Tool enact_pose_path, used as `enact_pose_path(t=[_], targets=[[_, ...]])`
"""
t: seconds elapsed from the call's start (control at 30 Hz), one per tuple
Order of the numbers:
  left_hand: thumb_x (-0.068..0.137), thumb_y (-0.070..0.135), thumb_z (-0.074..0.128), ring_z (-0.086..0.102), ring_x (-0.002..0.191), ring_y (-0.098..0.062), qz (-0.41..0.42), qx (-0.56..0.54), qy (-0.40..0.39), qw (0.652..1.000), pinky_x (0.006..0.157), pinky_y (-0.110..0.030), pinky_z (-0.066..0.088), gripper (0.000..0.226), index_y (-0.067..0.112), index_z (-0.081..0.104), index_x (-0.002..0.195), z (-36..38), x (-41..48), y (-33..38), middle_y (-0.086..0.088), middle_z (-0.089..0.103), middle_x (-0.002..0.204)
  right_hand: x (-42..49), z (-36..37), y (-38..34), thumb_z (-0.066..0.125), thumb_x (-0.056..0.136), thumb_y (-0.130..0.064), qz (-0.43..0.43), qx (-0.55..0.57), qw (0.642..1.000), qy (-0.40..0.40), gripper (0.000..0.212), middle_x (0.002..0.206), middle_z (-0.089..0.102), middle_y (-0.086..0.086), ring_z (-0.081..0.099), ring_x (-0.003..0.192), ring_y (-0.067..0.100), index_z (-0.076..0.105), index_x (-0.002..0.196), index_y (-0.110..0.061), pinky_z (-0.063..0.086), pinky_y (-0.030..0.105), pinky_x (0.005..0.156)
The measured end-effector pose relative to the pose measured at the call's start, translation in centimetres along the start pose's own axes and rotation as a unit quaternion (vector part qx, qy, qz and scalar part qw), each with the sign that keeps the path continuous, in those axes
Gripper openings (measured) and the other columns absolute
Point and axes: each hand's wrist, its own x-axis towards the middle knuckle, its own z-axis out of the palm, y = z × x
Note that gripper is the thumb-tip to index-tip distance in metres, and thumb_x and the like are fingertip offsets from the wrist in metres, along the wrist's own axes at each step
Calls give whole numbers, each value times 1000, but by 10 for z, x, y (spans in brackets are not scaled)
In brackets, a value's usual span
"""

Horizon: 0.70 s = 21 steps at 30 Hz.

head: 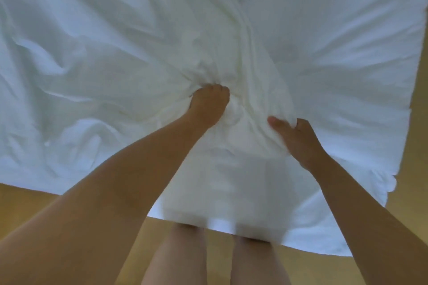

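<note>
A large white sheet (pixel 115 30) lies spread and wrinkled across most of the view. My left hand (pixel 208 104) grips a bunch of the sheet near the middle, fingers curled into the cloth, and folds radiate from it. My right hand (pixel 296 136) holds a fold of the same sheet a little lower and to the right, with the thumb on top and the fingers hidden under the cloth. A folded flap of the sheet (pixel 231 192) hangs toward me between my arms.
Tan floor (pixel 34 196) shows along the bottom and down the right edge. My bare legs (pixel 185 257) stand at the sheet's near edge, partly under the hanging flap.
</note>
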Motion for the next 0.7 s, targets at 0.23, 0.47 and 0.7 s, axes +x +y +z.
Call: enact_pose_path(t=[0.23, 0.47, 0.7], targets=[[86, 19, 53, 63, 98, -40, -150, -134, 36, 979, 85, -40, 45, 27, 8, 65, 108, -53, -52, -25, -22, 67, 103, -26, -84, -49, 65, 75, -43, -59, 151, 976, -145, 27, 87, 75, 0, 71, 82, 14, 78, 81, -21, 57, 27, 74], [84, 6, 51, 60, 90, -51, -328, -143, 121, 926, 78, -49, 47, 17, 1, 65, 92, -98, -110, -6, -30, 64, 88, -29, -195, -46, 80, 60, -45, -109, 130, 972, -161, 30, 86, 75, 2, 71, 80, 17, 78, 77, -21, 58, 29, 72], [80, 3, 58, 59, 102, -40, -312, -187, 73, 929, 85, -45, 45, 36, 6, 60, 116, -34, -105, 54, -20, 64, 108, 10, -173, 54, 63, 88, -14, -18, -86, 995, -42, 20, 69, 54, 9, 47, 64, 20, 60, 83, 5, 39, 23, 54]])
